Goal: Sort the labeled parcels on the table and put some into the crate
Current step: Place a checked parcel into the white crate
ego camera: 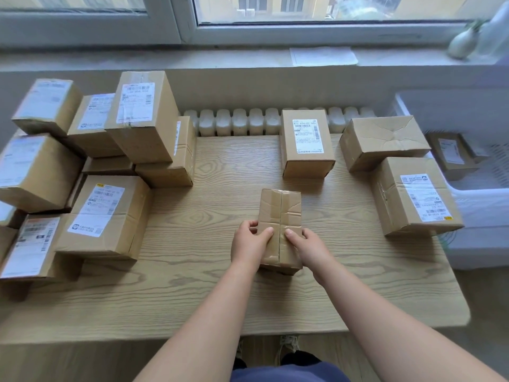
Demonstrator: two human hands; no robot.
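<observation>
At mid-desk, fingers (pixel 265 232) of both hands are clamped on a small box (pixel 279 208). L hand (pixel 249 242) grips its L side and R hand (pixel 309 244) its R side, w/ thumbs on top either side of the tape seam. The box's plain taped face is up, no label showing. Can't tell if it sits flat on the desk (pixel 209 271) or is raised a bit.

Beyond it stands a labelled box (pixel 305 142), label up. To the R of that is a creased box (pixel 382 142) w/o visible label, and just beside it, nearer, another labelled box (pixel 416 197). Far L edge of the desk holds a big pile of labelled boxes (pixel 110 213), some stacked.

Off the desk's R end sits a white crate (pixel 490 205) w/ a couple of parcels (pixel 451 155) inside. A radiator (pixel 242 122) runs behind the desk, under the window sill (pixel 192 57).
</observation>
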